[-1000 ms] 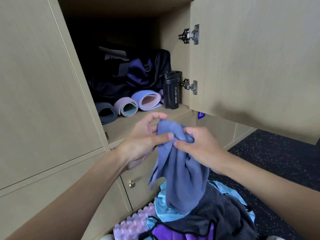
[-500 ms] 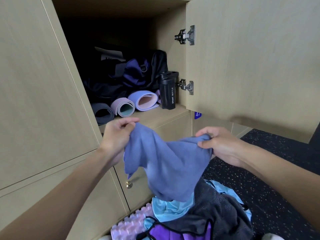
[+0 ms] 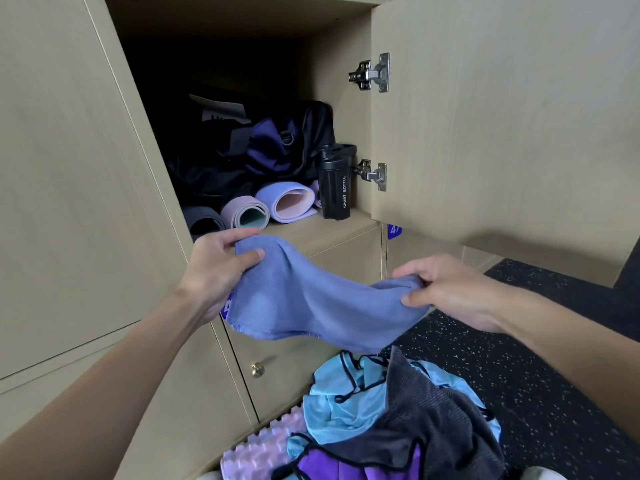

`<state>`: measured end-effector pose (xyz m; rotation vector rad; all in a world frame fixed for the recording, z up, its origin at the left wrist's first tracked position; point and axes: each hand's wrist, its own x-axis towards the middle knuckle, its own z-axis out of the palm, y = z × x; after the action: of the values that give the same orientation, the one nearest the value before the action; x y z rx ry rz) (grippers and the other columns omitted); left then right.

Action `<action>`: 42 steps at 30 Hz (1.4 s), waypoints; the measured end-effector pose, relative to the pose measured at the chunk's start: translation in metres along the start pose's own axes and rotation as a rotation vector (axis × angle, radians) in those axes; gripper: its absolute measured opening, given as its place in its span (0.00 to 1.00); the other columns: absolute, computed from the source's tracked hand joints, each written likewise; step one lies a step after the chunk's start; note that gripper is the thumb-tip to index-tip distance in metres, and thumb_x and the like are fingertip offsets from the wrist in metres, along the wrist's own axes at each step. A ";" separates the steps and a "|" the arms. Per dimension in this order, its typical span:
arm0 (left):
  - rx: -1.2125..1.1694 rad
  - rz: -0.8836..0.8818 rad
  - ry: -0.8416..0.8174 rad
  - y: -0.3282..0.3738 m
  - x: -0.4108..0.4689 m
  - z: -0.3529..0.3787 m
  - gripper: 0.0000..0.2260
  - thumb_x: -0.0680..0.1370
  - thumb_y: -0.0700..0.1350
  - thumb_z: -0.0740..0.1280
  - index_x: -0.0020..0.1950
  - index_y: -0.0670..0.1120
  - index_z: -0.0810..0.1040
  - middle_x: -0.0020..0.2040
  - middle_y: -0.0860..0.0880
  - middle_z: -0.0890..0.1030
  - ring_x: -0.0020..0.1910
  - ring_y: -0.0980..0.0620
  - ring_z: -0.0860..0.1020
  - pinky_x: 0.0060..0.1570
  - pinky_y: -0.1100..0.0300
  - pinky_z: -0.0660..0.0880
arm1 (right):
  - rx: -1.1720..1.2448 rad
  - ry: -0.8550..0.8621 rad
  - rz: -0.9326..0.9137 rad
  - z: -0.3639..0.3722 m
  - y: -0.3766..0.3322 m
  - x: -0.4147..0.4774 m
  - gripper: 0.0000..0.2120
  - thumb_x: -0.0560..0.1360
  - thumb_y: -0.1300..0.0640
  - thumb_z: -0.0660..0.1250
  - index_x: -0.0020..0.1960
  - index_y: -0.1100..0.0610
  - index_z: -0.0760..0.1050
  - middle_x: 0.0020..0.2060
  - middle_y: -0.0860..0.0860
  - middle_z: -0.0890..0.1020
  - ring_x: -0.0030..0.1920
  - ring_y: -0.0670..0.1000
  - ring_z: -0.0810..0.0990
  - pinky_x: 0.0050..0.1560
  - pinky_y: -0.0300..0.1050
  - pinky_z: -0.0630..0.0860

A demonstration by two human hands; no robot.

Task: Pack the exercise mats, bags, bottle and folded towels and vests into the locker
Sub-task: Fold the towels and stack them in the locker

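Observation:
A blue towel [image 3: 311, 299] hangs stretched between my two hands in front of the open locker [image 3: 329, 233]. My left hand [image 3: 218, 268] pinches its upper left corner and my right hand [image 3: 450, 289] grips its right end. Inside the locker lie three rolled mats [image 3: 266, 206], dark bags [image 3: 270, 150] behind them and a black sport bottle [image 3: 334, 185] at the right. On the floor below sits a heap with a light blue vest [image 3: 343, 403], a grey towel [image 3: 433, 427] and a purple vest [image 3: 332, 465].
The locker door [image 3: 502, 116] stands open to the right, its hinges beside the bottle. Closed locker doors surround the opening; one below has a brass knob [image 3: 258, 369]. A ridged lilac mat [image 3: 263, 452] lies under the heap on dark speckled flooring [image 3: 519, 375].
My hands have moved apart, spreading the bunched blue towel out sideways. The towel has lifted off the heap on the floor.

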<state>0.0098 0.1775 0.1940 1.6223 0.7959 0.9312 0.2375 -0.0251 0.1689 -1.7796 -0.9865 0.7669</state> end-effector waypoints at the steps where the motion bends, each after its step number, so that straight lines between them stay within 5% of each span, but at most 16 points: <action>1: 0.022 0.000 0.007 0.000 0.001 -0.003 0.19 0.76 0.33 0.70 0.66 0.42 0.77 0.52 0.46 0.85 0.48 0.53 0.85 0.42 0.64 0.81 | -0.086 0.053 -0.024 0.002 0.004 0.002 0.14 0.73 0.73 0.68 0.50 0.55 0.79 0.50 0.56 0.83 0.53 0.54 0.81 0.58 0.46 0.75; 5: 0.232 0.039 0.033 -0.002 0.003 -0.013 0.16 0.75 0.33 0.72 0.62 0.43 0.80 0.49 0.50 0.84 0.40 0.59 0.84 0.37 0.69 0.79 | -0.232 0.226 -0.120 -0.009 0.015 0.011 0.08 0.81 0.63 0.61 0.48 0.56 0.79 0.41 0.51 0.79 0.41 0.49 0.73 0.42 0.41 0.67; 8: 0.411 0.042 -0.022 -0.007 0.004 -0.011 0.11 0.73 0.35 0.74 0.54 0.44 0.83 0.45 0.48 0.85 0.39 0.55 0.82 0.37 0.66 0.79 | -0.394 0.337 -0.165 -0.014 0.020 0.017 0.17 0.82 0.61 0.56 0.35 0.58 0.67 0.34 0.50 0.66 0.35 0.51 0.64 0.34 0.43 0.58; 11: 0.634 0.061 -0.050 -0.011 0.007 -0.006 0.03 0.71 0.38 0.75 0.39 0.45 0.83 0.35 0.50 0.82 0.35 0.50 0.78 0.36 0.60 0.75 | -0.465 0.384 -0.144 -0.014 0.024 0.023 0.17 0.83 0.58 0.54 0.35 0.56 0.64 0.34 0.51 0.67 0.33 0.48 0.64 0.33 0.45 0.58; 16: 0.810 0.035 -0.157 -0.011 -0.001 0.010 0.18 0.77 0.49 0.69 0.32 0.43 0.68 0.30 0.47 0.66 0.30 0.50 0.63 0.31 0.58 0.61 | -0.304 0.456 -0.108 -0.006 0.023 0.026 0.19 0.81 0.58 0.59 0.33 0.54 0.59 0.29 0.49 0.61 0.30 0.49 0.58 0.31 0.44 0.55; 19: 0.546 -0.113 -0.241 -0.006 -0.012 0.028 0.13 0.80 0.47 0.63 0.37 0.44 0.71 0.33 0.46 0.68 0.30 0.50 0.65 0.30 0.61 0.63 | -0.109 0.451 -0.077 0.012 0.013 0.025 0.17 0.80 0.57 0.62 0.33 0.57 0.65 0.29 0.52 0.66 0.32 0.51 0.65 0.34 0.45 0.63; 23: 0.158 -0.296 -0.399 0.003 -0.032 0.061 0.14 0.84 0.44 0.57 0.43 0.44 0.76 0.31 0.49 0.79 0.28 0.52 0.76 0.33 0.60 0.75 | -0.009 0.230 -0.236 0.049 -0.006 0.011 0.12 0.76 0.55 0.67 0.43 0.64 0.74 0.34 0.57 0.76 0.37 0.51 0.74 0.42 0.59 0.77; 25: -0.035 -0.331 -0.424 0.008 -0.036 0.072 0.16 0.85 0.45 0.55 0.45 0.44 0.79 0.36 0.45 0.82 0.34 0.47 0.80 0.45 0.49 0.77 | -0.062 0.046 -0.356 0.067 -0.016 -0.001 0.04 0.76 0.58 0.67 0.48 0.59 0.77 0.38 0.54 0.79 0.39 0.47 0.76 0.47 0.51 0.76; 27: -0.176 -0.375 -0.409 0.013 -0.036 0.074 0.16 0.85 0.49 0.55 0.50 0.42 0.79 0.40 0.42 0.83 0.40 0.43 0.80 0.50 0.45 0.76 | -0.142 -0.096 -0.409 0.074 -0.021 -0.003 0.09 0.76 0.64 0.65 0.55 0.59 0.77 0.42 0.49 0.76 0.43 0.49 0.75 0.50 0.45 0.72; 29: -0.230 -0.371 -0.387 0.014 -0.034 0.070 0.14 0.81 0.54 0.63 0.55 0.43 0.73 0.42 0.42 0.84 0.41 0.43 0.83 0.49 0.45 0.80 | -0.277 -0.131 -0.397 0.070 -0.021 0.000 0.22 0.75 0.70 0.61 0.66 0.54 0.75 0.49 0.46 0.73 0.54 0.49 0.72 0.59 0.41 0.66; 31: -0.232 -0.312 -0.334 0.010 -0.032 0.066 0.13 0.78 0.45 0.70 0.57 0.44 0.69 0.41 0.44 0.84 0.36 0.46 0.82 0.43 0.48 0.82 | -0.263 -0.137 -0.391 0.065 -0.022 0.000 0.29 0.73 0.74 0.56 0.66 0.51 0.76 0.58 0.45 0.75 0.63 0.47 0.71 0.65 0.39 0.64; 34: -0.278 -0.279 -0.257 0.008 -0.026 0.057 0.11 0.78 0.32 0.66 0.56 0.44 0.70 0.40 0.44 0.83 0.32 0.48 0.80 0.35 0.53 0.80 | 0.161 0.051 -0.346 0.051 -0.028 -0.001 0.20 0.73 0.76 0.58 0.50 0.58 0.83 0.51 0.53 0.85 0.56 0.48 0.81 0.62 0.40 0.73; 36: -0.311 -0.258 -0.322 0.011 -0.022 0.046 0.12 0.78 0.30 0.64 0.56 0.45 0.72 0.41 0.45 0.83 0.33 0.49 0.80 0.34 0.57 0.80 | 0.215 0.165 -0.302 0.038 -0.023 0.005 0.15 0.76 0.67 0.65 0.59 0.54 0.79 0.53 0.49 0.84 0.54 0.43 0.80 0.58 0.40 0.74; 39: -0.319 -0.221 -0.453 0.016 -0.018 0.035 0.15 0.78 0.30 0.64 0.59 0.47 0.74 0.45 0.44 0.83 0.37 0.49 0.80 0.36 0.58 0.80 | 0.284 -0.088 -0.122 0.031 -0.012 0.009 0.33 0.69 0.50 0.77 0.69 0.46 0.67 0.58 0.46 0.82 0.57 0.44 0.81 0.59 0.43 0.75; 42: -0.301 -0.235 -0.373 0.017 -0.013 0.041 0.16 0.78 0.33 0.65 0.63 0.47 0.73 0.41 0.45 0.83 0.33 0.51 0.80 0.33 0.60 0.80 | 0.427 -0.194 -0.070 0.037 -0.013 0.013 0.25 0.69 0.56 0.78 0.63 0.56 0.75 0.53 0.53 0.85 0.54 0.53 0.84 0.55 0.51 0.80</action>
<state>0.0405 0.1435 0.2026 1.3496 0.5419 0.5293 0.2096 0.0050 0.1664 -1.3152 -0.9227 1.0341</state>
